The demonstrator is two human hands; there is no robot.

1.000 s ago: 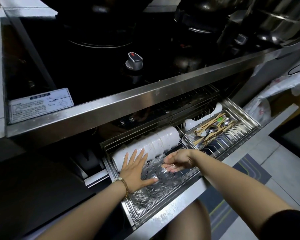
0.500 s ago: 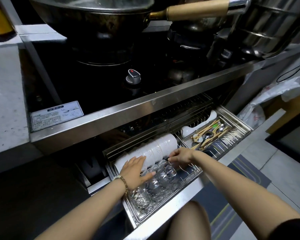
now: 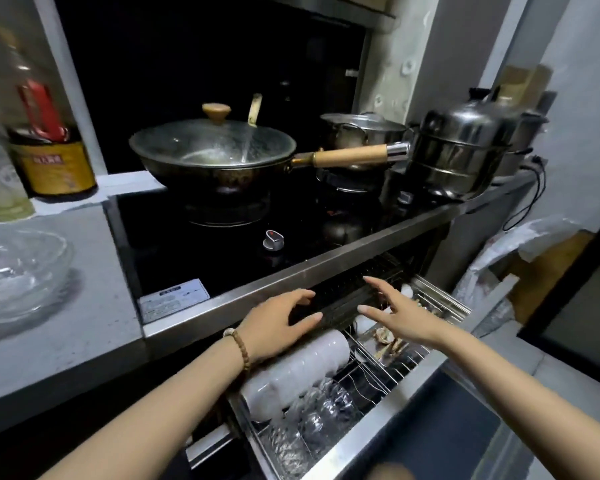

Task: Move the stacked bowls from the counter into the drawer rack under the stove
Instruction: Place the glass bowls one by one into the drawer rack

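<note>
Obs. Both hands free. The left hand [image 3: 274,323] and the right hand [image 3: 407,318] hover with fingers straight and spread, gripping nothing and touching nothing that we can make out.

Task item: the stack of clear glass bowls [image 3: 312,420] lies on its side in the pulled-out steel wire drawer rack [image 3: 374,382], below the left fingers and nearer to us. Directly under the left fingers lies a row of white ceramic bowls [image 3: 298,372], just beside the glass stack. Under the right fingers is the cutlery compartment [image 3: 392,344], contents blurred. Beyond both sets of fingertips runs the brushed steel stove edge [image 3: 291,277].

Far to the left of the left fingers, one wide clear glass bowl [image 3: 18,271] sits on the grey bench [image 3: 84,323]. We cannot tell whether it belongs to the job.

We judge the placing done and the drawer not yet shut.

Risks:
- The glass stack rests on its side in the wires. A hard push on the drawer could roll it against the white row and chip a rim.
- Anything standing proud of the rack could catch the steel edge as the drawer goes in.
- Fingers left between rack and edge could be pinched.
</note>
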